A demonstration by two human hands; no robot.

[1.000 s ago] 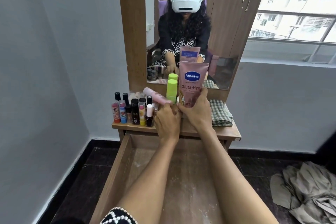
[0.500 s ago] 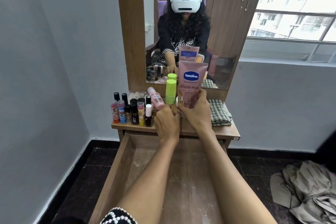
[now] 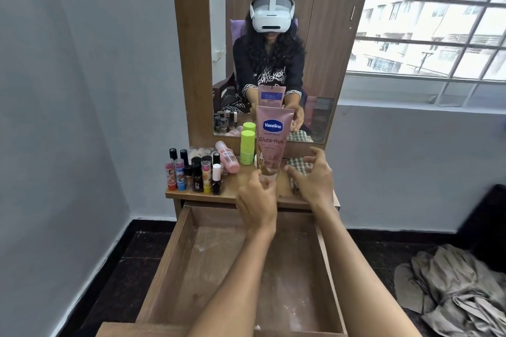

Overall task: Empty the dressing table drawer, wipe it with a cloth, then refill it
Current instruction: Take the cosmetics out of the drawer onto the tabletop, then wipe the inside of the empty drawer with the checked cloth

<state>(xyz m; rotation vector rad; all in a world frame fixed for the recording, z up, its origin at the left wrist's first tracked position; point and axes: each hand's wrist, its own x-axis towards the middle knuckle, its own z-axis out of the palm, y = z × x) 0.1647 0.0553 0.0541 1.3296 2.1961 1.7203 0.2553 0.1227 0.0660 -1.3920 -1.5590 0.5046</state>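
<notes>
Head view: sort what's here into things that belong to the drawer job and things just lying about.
Job:
drawer, open
Vaseline tube, upright on the tabletop
green-capped bottle
pink bottle
small cosmetic bottles
checked cloth
left hand
right hand

Lying about:
crumpled fabric on the floor
mirror
window

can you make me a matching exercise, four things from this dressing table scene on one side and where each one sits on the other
Things:
1. pink Vaseline lotion tube
2. lime green capped bottle
3. checked folded cloth
4. open wooden drawer

Places:
A. lying on the tabletop behind the right hand
B. pulled out below the tabletop, holding no items
C. standing just left of the Vaseline tube
D. upright at the tabletop's middle, before the mirror

Pairs: 1-D, 2-C, 3-A, 4-B
</notes>
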